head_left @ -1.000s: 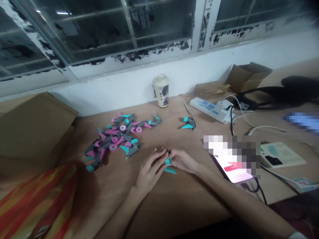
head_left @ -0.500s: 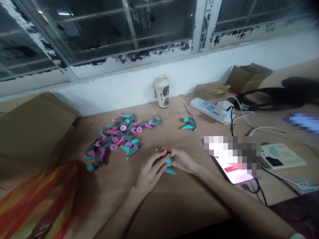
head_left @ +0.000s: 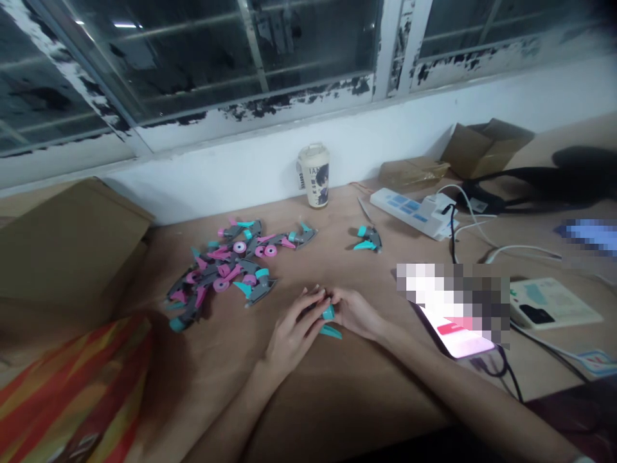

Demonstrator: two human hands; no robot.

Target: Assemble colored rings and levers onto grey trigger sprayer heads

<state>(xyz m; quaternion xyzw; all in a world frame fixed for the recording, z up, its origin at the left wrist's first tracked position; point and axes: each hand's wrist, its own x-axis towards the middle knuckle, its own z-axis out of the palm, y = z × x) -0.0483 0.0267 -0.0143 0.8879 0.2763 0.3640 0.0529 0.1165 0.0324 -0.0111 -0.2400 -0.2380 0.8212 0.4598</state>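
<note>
Both hands, left (head_left: 294,328) and right (head_left: 354,313), pinched one teal-and-grey plastic clip (head_left: 328,319) over the bench (head_left: 366,386). It looked light and stiff. The grey body seemed the safest hold, since the thin teal tip might slip

Wooden tabletop (head_left: 337,392) under a window frame (head_left: 289,106) with peeling paint. Lidded paper coffee cup (head_left: 313,175) against the wall; white power strip (head_left: 409,211) to its right. Heap of pink, teal and grey plastic parts (head_left: 231,267) left of centre, one lone part (head_left: 367,238) well apart. Cardboard box (head_left: 67,244) far left; lit phone (head_left: 457,333) at right.
</note>
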